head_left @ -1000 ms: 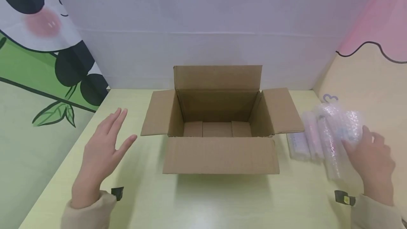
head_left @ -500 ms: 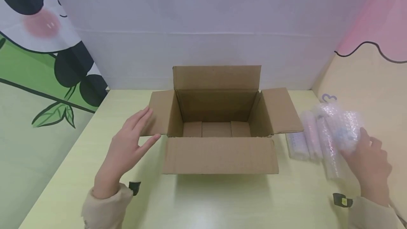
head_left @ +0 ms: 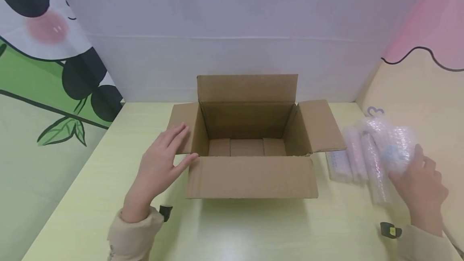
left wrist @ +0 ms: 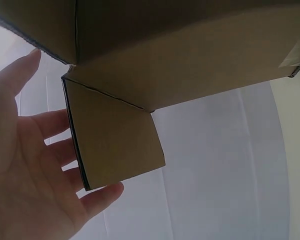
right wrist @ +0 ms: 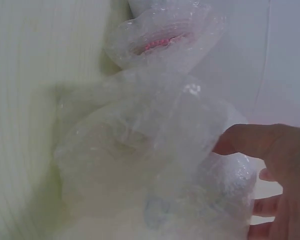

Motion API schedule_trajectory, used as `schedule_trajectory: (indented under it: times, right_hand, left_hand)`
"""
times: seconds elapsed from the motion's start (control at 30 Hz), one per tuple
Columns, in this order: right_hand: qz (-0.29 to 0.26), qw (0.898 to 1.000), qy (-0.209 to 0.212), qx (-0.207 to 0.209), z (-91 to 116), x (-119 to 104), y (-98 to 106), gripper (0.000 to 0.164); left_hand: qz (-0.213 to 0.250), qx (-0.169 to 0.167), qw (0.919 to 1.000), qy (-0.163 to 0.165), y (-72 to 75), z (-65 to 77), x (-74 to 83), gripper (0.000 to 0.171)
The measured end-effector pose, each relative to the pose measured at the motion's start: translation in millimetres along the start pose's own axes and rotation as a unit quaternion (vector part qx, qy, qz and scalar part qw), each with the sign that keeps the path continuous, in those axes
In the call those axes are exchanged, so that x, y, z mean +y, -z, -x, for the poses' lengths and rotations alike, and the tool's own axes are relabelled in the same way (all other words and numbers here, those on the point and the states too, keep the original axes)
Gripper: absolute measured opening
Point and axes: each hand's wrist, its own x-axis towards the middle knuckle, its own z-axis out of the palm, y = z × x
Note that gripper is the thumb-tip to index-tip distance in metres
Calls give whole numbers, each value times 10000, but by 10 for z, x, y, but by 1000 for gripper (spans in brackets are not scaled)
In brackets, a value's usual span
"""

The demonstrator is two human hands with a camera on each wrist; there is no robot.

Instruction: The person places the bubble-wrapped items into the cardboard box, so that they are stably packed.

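An open cardboard box (head_left: 250,178) stands in the middle of the table, its flaps folded outward. My left hand (head_left: 157,168) is at its left side, fingers extended over the left flap. In the left wrist view the fingers lie behind that flap (left wrist: 115,135), and the thumb is at the front flap's edge. At the right, my right hand (head_left: 422,184) holds the edge of a clear bubble-wrapped bundle (head_left: 400,144). Its thumb lies on the wrap (right wrist: 140,160), and the other fingertips are partly hidden behind it. What is inside looks pale with a bluish patch.
Several other wrapped rolls (head_left: 375,168) lie between the box and my right hand, one pinkish (head_left: 355,152). A purple heart-shaped hook (head_left: 375,111) sticks out behind them. A pale wall (head_left: 239,51) rises behind the table (head_left: 232,233).
My left hand has moved right, from beside the box to its left flap. My right hand stays at the bubble-wrapped bundle with only slight movement. The box has not visibly moved.
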Motion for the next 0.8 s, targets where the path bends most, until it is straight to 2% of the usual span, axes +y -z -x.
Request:
schedule_trajectory:
  times: [0.17,0.47,0.63,0.8]
  right_hand:
    - [70,10000,65,-5,-17,15,34,98]
    - [88,9987,487,142,-21,-25,174,94]
    - [-155,9935,1039,431,-44,-171,333,94]
    - [-782,9794,1796,488,-114,-422,584,90]
  left_hand:
    - [-92,53,9999,-90,-26,-14,49,89]
    - [-133,-19,9999,-99,-82,-32,108,101]
    - [-136,-119,9998,11,-98,-24,111,102]
    - [-41,-59,10000,30,-100,-6,111,102]
